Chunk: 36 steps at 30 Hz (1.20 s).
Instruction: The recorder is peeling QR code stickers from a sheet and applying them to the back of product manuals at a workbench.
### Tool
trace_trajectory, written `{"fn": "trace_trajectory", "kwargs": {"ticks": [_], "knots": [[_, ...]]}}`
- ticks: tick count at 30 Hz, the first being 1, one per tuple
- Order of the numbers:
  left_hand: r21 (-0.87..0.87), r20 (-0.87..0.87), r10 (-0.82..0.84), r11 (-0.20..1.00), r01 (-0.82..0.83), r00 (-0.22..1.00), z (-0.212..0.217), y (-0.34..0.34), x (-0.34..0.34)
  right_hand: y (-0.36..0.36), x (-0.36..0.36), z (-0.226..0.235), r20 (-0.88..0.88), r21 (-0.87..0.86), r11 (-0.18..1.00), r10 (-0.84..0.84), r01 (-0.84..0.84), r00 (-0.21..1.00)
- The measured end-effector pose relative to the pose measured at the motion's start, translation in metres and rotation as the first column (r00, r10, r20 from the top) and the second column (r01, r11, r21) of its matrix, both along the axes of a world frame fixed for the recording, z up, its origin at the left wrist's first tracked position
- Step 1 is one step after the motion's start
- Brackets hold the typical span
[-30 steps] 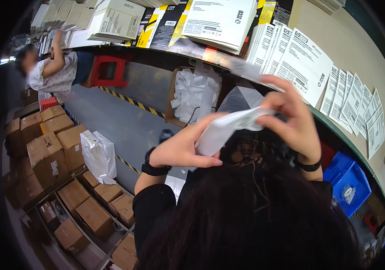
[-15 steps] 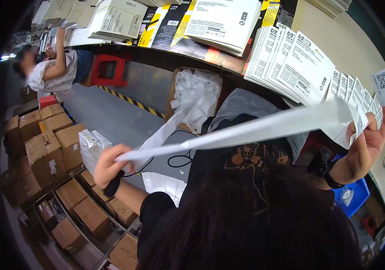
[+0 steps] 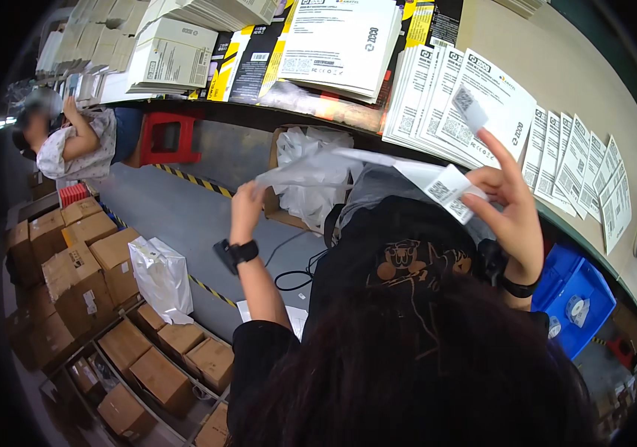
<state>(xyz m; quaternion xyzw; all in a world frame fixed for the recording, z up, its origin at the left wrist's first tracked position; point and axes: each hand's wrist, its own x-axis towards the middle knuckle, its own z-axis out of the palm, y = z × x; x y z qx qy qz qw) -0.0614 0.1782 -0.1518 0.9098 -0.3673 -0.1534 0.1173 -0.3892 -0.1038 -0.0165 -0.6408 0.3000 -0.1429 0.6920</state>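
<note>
My left hand (image 3: 247,203) is raised and pinches one end of a clear plastic bag (image 3: 333,165). My right hand (image 3: 508,200) grips the bag's other end, where white labels with square codes (image 3: 449,192) hang; one more small label sticks up between its fingers. The bag sags between the two hands above a black garment with an orange print (image 3: 408,257). Both wrists wear black bands. My dark hair fills the lower middle of the view.
A long table (image 3: 497,33) holds rows of printed sheets (image 3: 475,97) and stacked flat boxes (image 3: 173,56). Under it stand a carton of plastic bags (image 3: 300,179), a red stool (image 3: 171,138) and a blue bin (image 3: 575,298). Brown cartons (image 3: 80,268) fill the left. Another person (image 3: 72,145) sits far left.
My hands went from close together to stretched wide apart with the bag pulled taut, and have now come closer again, leaving the bag slack.
</note>
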Motion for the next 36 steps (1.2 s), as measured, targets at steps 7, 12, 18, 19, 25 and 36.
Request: {"fn": "trace_trajectory", "kwargs": {"ticks": [7,12,18,19,25,36], "knots": [[-0.056,-0.255,-0.293,0.956,0.289,0.921,0.073,-0.087,-0.057,0.016,0.002,-0.020,0.162,-0.232,0.971,-0.021,0.059,0.987],[-0.644,-0.212,-0.550,0.701,0.308,0.808,0.147,-0.151,-0.120,0.023,0.004,-0.029,0.393,-0.355,0.913,-0.049,0.200,0.918],[-0.711,-0.558,-0.584,0.703,0.023,0.589,0.147,-0.192,-0.161,0.026,0.004,-0.025,0.417,-0.336,0.903,-0.113,0.268,0.902],[-0.659,-0.696,-0.551,0.744,-0.106,0.460,0.145,-0.195,-0.163,0.026,0.005,-0.023,0.402,-0.292,0.916,-0.141,0.273,0.904],[-0.691,-0.549,-0.573,0.721,0.056,0.609,0.140,-0.207,-0.159,0.017,0.007,-0.014,0.434,-0.302,0.859,-0.264,0.414,0.862],[-0.639,-0.427,-0.538,0.748,0.179,0.727,0.144,-0.223,-0.161,0.005,0.009,-0.007,0.348,0.008,0.876,-0.455,0.483,0.820]]}}
